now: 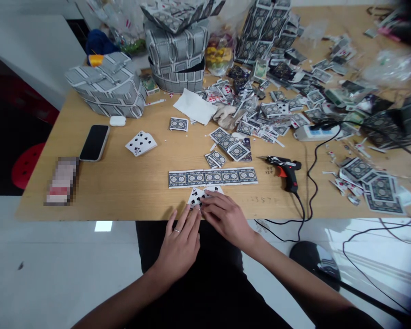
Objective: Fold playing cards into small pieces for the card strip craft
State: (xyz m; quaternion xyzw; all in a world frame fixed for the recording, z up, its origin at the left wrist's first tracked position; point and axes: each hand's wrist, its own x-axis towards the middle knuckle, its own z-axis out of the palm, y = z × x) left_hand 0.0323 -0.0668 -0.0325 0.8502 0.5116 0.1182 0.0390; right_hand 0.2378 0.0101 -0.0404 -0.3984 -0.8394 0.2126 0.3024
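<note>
At the table's front edge, two spade playing cards [194,195] lie face up side by side, partly hidden under my fingers. My left hand [182,237], with a ring on one finger, rests its stretched fingertips on the lower part of the left card, an eight. My right hand [228,217] has its fingers bent and closed at the inner edges of the cards, covering much of the right one. Just beyond my hands runs a strip of joined card backs [212,177]. A black glue gun [287,171] lies to its right.
Loose cards [141,143] and a phone [95,142] lie to the left. Woven card baskets [106,84] stand at the back. Folded cards and scraps [277,109] heap at back right around a power strip [318,131]. Black cables [313,173] cross the right side.
</note>
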